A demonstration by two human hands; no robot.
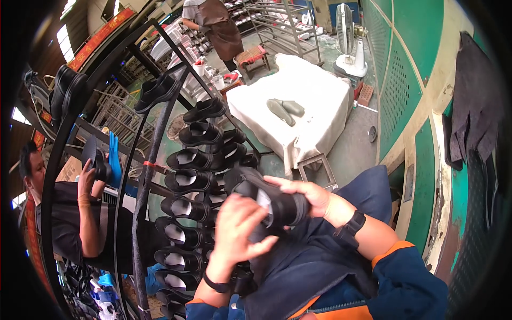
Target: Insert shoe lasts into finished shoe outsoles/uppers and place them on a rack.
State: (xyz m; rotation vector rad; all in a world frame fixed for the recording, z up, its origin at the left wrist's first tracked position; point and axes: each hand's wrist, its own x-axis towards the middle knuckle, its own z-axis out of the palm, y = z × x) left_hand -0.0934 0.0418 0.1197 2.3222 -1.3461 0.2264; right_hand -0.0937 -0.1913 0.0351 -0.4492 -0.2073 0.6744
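Note:
A black shoe is held up in front of my body, with its pale insole showing through the opening. My right hand grips it from the right, fingers stretched along its upper side. My left hand lies against its left side with curled fingers and the thumb apart; motion blurs it a little. More black upper shows beyond my left fingers, and I cannot tell whether it belongs to a second shoe. Just left of my hands stands a rack column of black shoes with pale insoles.
The rack's dark metal frame rises at the left, and a person behind it holds a shoe. Ahead stands a cloth-covered table with a pair of grey-green shoe forms. A fan and green panels line the right.

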